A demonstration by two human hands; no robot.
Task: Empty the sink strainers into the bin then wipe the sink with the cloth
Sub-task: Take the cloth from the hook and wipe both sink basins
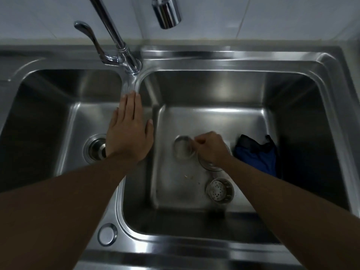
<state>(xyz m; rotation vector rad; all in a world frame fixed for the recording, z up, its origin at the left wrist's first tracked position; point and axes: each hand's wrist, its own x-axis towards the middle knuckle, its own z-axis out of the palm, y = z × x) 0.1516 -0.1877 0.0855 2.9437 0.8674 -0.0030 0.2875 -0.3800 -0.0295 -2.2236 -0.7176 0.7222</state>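
a strainer [220, 190] lies on its side on the floor of the right basin of the sink [194, 55], near the front wall, its holed bottom facing the camera. just behind it the right hand [211, 148] reaches down over the basin's drain [211, 166], which shows only as a rim under the wrist. its fingers are curled in tight, thumb and forefinger pinched together at the rim of a round metal cup [184, 147] that is too blurred to make out; it looks like a second strainer, but that cannot be told for sure. a few pale crumbs [190, 176] sit on the basin floor between the cup and the lying strainer. a dark blue cloth [257, 154] is bunched against the right wall of the same basin, just beside the right forearm. the left hand [129, 129] rests flat, fingers straight and close together, on the ridge between the two basins, holding nothing. behind its wrist the left drain [95, 149] is partly hidden. the tap [118, 41] rises from the back of the ridge, its lever pointing left, and a chrome spout [167, 14] hangs at the top edge in front of the tiled wall [272, 18]. a round cap [107, 234] sits in the front rim.
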